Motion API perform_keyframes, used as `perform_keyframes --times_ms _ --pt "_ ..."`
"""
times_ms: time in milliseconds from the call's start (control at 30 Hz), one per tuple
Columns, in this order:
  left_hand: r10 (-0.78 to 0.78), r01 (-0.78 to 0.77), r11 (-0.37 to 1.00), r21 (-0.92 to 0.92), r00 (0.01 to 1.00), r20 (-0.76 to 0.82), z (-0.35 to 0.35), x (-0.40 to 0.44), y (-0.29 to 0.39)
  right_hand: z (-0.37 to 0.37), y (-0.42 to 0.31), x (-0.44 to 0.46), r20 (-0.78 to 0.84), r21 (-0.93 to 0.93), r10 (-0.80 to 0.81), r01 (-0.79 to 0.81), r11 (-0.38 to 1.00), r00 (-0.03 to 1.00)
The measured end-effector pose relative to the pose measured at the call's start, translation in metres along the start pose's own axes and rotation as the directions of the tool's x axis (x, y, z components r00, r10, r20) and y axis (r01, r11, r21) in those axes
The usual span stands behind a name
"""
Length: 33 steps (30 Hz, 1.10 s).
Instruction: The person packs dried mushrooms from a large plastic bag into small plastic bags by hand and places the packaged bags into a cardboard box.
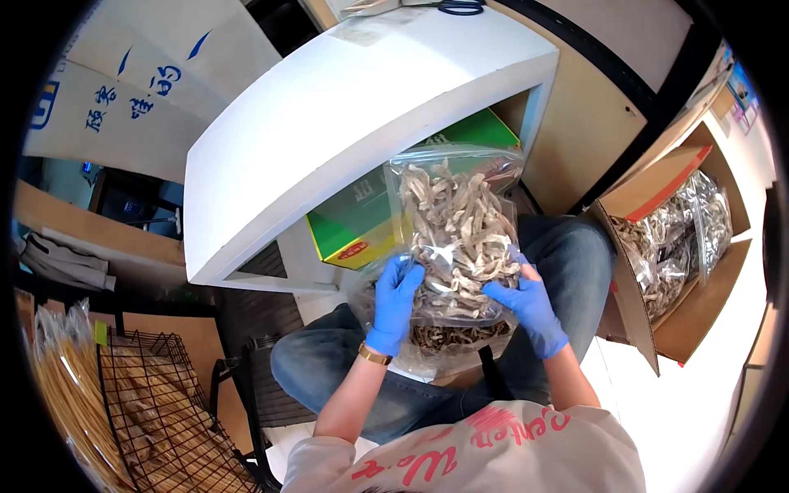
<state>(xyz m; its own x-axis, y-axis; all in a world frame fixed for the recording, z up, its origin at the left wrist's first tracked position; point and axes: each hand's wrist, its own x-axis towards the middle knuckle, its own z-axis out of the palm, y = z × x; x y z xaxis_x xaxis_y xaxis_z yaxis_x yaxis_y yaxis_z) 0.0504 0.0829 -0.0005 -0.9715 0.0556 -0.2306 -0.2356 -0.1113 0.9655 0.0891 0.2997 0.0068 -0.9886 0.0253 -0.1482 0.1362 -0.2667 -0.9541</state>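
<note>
Your left hand (394, 306) pinches the clear bag (459, 234), held above your lap, near side of the white table (329, 115). Film appears slick and limp, contents light and brittle; support both lower sides. Your right hand (530, 312) pinches its right side. Rear fingers are hidden; weight unverified.

I see a plain blue left glove (394, 306) and plain blue right glove (532, 311), greyish-beige strips (460, 218), a clear bag (454, 154), a white desk (353, 99), a green-and-yellow box (353, 220), faded blue jeans (579, 263), a black grid-patterned basket (160, 403) and a whitish shirt (567, 460) with pinkish-red lettering (493, 423).
</note>
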Motion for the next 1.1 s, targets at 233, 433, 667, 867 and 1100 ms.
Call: perform_keyframes --times_ms 233,433,667,867,1100 --pt "-0.318 0.341 0.765 -0.546 0.938 0.141 -0.010 -0.032 -0.030 -0.021 -0.025 -0.045 0.096 -0.011 -0.051 0.052 0.999 0.994" --pt "0.079 0.076 0.674 -0.735 0.982 0.173 -0.047 0.001 -0.052 -0.103 -0.099 -0.083 -0.387 -0.109 -0.223 0.196 0.975 0.895" --pt "-0.045 0.214 0.648 -0.731 0.969 0.244 -0.041 0.007 -0.052 -0.218 -0.154 -0.114 -0.701 -0.397 -0.536 0.366 0.842 0.471" --pt "-0.115 0.237 0.754 -0.612 0.966 0.232 -0.012 -0.007 -0.045 -0.271 -0.079 -0.143 -0.746 -0.243 -0.040 -0.215 0.946 0.665" --pt "-0.189 0.259 0.828 -0.497 0.964 0.187 -0.009 -0.008 -0.044 -0.222 -0.103 -0.107 -0.465 -0.885 -0.415 -0.392 0.252 0.782"
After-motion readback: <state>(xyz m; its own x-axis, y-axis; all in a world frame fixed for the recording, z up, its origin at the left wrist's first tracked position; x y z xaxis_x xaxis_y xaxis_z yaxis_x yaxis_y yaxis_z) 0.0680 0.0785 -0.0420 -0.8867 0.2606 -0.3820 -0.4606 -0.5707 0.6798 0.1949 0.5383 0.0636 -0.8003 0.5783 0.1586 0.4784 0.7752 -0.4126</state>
